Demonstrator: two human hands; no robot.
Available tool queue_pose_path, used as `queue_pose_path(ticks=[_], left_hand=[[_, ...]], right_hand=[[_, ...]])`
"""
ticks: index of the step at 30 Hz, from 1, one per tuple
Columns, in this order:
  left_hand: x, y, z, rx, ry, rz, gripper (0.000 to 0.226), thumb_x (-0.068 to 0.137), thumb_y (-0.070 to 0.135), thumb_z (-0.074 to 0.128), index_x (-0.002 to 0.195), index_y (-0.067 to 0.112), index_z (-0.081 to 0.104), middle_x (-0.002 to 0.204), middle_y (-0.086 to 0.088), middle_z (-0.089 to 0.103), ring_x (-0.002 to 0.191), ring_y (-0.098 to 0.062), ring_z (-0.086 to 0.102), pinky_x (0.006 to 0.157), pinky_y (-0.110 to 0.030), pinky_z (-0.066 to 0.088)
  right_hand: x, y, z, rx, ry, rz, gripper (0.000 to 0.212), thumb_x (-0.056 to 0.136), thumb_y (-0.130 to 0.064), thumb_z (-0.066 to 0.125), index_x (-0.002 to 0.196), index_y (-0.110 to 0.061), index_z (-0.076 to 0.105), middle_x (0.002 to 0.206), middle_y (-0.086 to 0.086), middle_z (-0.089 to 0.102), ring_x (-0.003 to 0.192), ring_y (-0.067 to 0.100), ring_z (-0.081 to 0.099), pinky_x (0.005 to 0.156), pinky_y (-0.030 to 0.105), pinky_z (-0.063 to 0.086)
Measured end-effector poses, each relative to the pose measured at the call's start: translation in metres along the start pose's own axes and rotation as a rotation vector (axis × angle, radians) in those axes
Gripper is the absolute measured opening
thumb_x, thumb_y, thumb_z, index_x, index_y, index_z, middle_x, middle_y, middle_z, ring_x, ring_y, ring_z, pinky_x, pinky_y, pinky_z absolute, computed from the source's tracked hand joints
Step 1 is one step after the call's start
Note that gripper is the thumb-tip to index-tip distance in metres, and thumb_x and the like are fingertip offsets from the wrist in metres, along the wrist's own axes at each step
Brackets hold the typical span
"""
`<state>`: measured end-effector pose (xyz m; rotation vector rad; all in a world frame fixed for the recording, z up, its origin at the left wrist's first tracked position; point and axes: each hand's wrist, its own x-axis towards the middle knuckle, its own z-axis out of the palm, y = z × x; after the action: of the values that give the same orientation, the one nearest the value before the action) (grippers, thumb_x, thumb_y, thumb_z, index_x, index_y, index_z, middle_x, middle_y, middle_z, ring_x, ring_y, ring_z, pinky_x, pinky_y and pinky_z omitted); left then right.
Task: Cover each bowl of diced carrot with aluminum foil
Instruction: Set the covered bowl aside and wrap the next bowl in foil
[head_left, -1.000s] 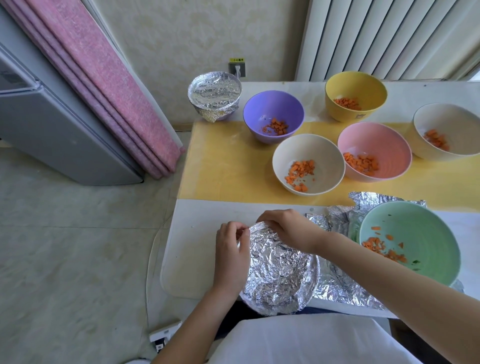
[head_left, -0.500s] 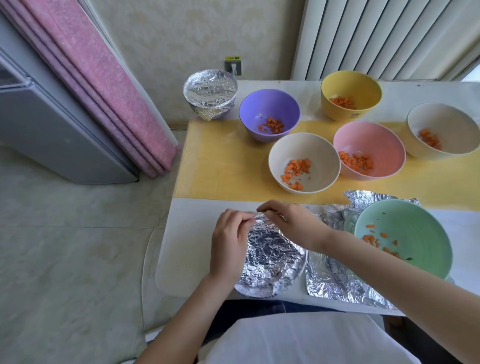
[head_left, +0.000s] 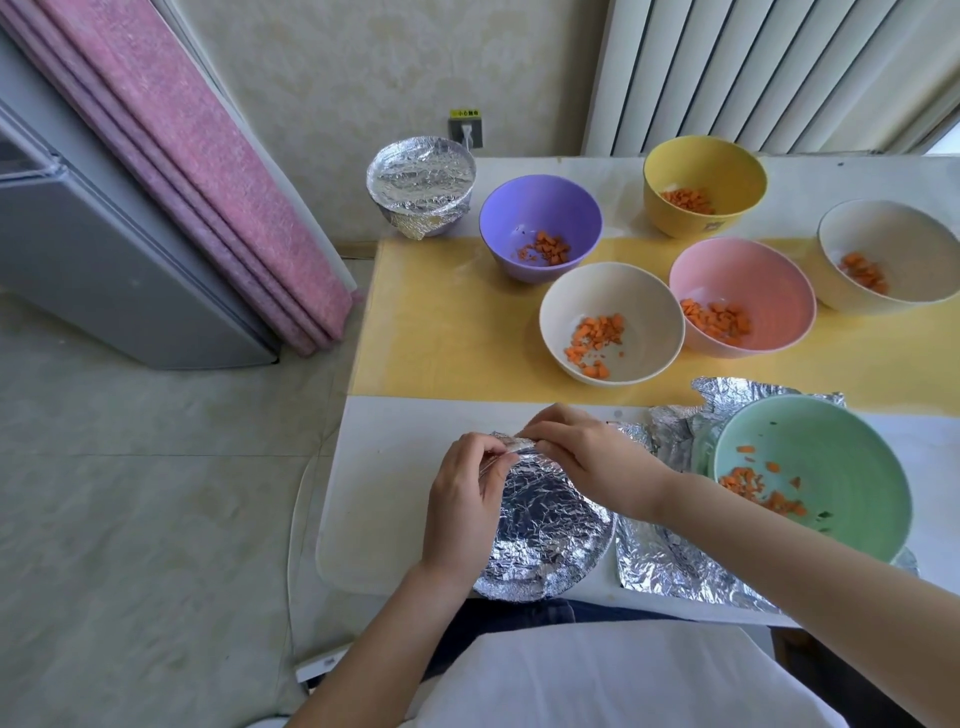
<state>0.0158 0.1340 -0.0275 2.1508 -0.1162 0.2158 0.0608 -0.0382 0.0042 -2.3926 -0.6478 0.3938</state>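
**Head view.** The foil-wrapped bowl (head_left: 550, 530) sits on the surface (head_left: 410, 431) at its near edge, directly in front of you. Your left hand (head_left: 462, 499) and right hand (head_left: 587, 462) meet at the bowl's far rim. The fingers (head_left: 493, 457) of both hands are curled and pinch the foil seam (head_left: 511, 441) raised there.

The seam runs left to right along the rim, so it lies directly at both sets of fingertips. The step in hand appears to be crimping.

The green bowl (head_left: 841, 467) stands uncovered on a loose foil sheet (head_left: 670, 566), just right of the wrapped bowl and nearer your right hand. One covered bowl (head_left: 421, 171) stands at the far left. The purple bowl (head_left: 540, 208) and four more stand open beyond.
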Motion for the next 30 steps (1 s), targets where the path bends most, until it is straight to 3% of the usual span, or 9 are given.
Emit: queue_pose_path(ticks=[2,6,9,13,17,21,24,27,30], left_hand=[[-0.002,-0.001,0.001,-0.002,-0.005,-0.001,0.017,0.091,0.037,0.049,0.092,0.02,0.052,0.094,0.005,0.064,0.086,-0.009,0.062,0.072,-0.03,0.051],[-0.002,-0.001,0.001,0.024,-0.008,0.015,0.013,0.092,0.038,0.047,0.094,0.026,0.049,0.092,0.006,0.066,0.082,-0.009,0.063,0.069,-0.03,0.051],[0.002,0.0,0.0,0.04,-0.011,0.052,0.009,0.092,0.031,0.051,0.096,0.023,0.054,0.087,0.007,0.064,0.077,-0.006,0.06,0.066,-0.027,0.049],[0.003,-0.001,0.002,0.007,-0.001,0.082,0.013,0.091,0.026,0.052,0.095,0.017,0.059,0.092,0.006,0.054,0.086,-0.01,0.056,0.073,-0.028,0.049],[0.003,-0.003,0.003,0.068,0.049,0.114,0.016,0.09,0.026,0.054,0.091,0.014,0.063,0.087,0.004,0.049,0.086,-0.012,0.051,0.074,-0.025,0.045],[0.001,-0.004,0.002,0.034,0.059,0.117,0.016,0.09,0.025,0.056,0.09,0.01,0.063,0.088,0.005,0.05,0.084,-0.011,0.054,0.075,-0.015,0.043],[0.0,-0.003,0.002,0.019,0.079,0.13,0.012,0.089,0.027,0.058,0.089,0.015,0.056,0.087,0.012,0.047,0.08,-0.01,0.052,0.071,-0.019,0.044],[0.0,-0.004,0.003,0.043,0.086,0.187,0.013,0.088,0.025,0.059,0.085,0.013,0.055,0.085,0.011,0.044,0.076,-0.012,0.051,0.066,-0.023,0.045],[-0.001,-0.001,0.006,0.066,0.077,0.225,0.017,0.088,0.025,0.06,0.081,0.01,0.056,0.083,0.007,0.046,0.077,-0.01,0.049,0.065,-0.02,0.045]], right_hand=[[-0.001,0.0,-0.001,-0.032,0.012,-0.042,0.029,0.098,-0.021,0.044,0.12,-0.012,0.062,0.11,0.003,0.058,0.101,0.017,0.054,0.085,0.023,0.041],[-0.001,-0.001,-0.004,-0.028,0.014,-0.066,0.029,0.098,-0.021,0.046,0.122,-0.014,0.061,0.108,0.002,0.061,0.094,0.019,0.06,0.081,0.036,0.05],[-0.001,-0.003,-0.004,-0.052,0.018,-0.096,0.03,0.098,-0.017,0.046,0.125,-0.018,0.058,0.108,-0.001,0.061,0.094,0.019,0.061,0.077,0.037,0.051],[-0.001,-0.001,-0.002,-0.06,0.02,-0.119,0.028,0.094,-0.005,0.05,0.118,-0.015,0.061,0.106,0.0,0.062,0.092,0.02,0.061,0.073,0.038,0.053],[0.001,0.003,0.003,-0.035,-0.024,-0.08,0.045,0.088,0.009,0.048,0.123,-0.018,0.055,0.123,-0.003,0.061,0.105,0.018,0.061,0.084,0.038,0.051],[0.0,0.005,0.003,0.006,-0.08,-0.05,0.038,0.096,-0.003,0.043,0.128,-0.022,0.049,0.119,0.001,0.064,0.103,0.019,0.062,0.084,0.037,0.049],[-0.002,0.004,0.0,0.004,-0.103,-0.042,0.046,0.095,0.0,0.042,0.136,-0.021,0.046,0.127,0.001,0.06,0.112,0.017,0.057,0.093,0.029,0.044],[-0.002,0.002,-0.002,0.042,-0.133,-0.072,0.037,0.098,-0.005,0.04,0.132,-0.015,0.051,0.13,0.0,0.054,0.118,0.013,0.051,0.1,0.021,0.036],[-0.001,0.002,-0.008,0.069,-0.168,-0.043,0.033,0.1,-0.019,0.035,0.126,-0.011,0.055,0.124,0.001,0.053,0.114,0.012,0.051,0.099,0.024,0.037]])
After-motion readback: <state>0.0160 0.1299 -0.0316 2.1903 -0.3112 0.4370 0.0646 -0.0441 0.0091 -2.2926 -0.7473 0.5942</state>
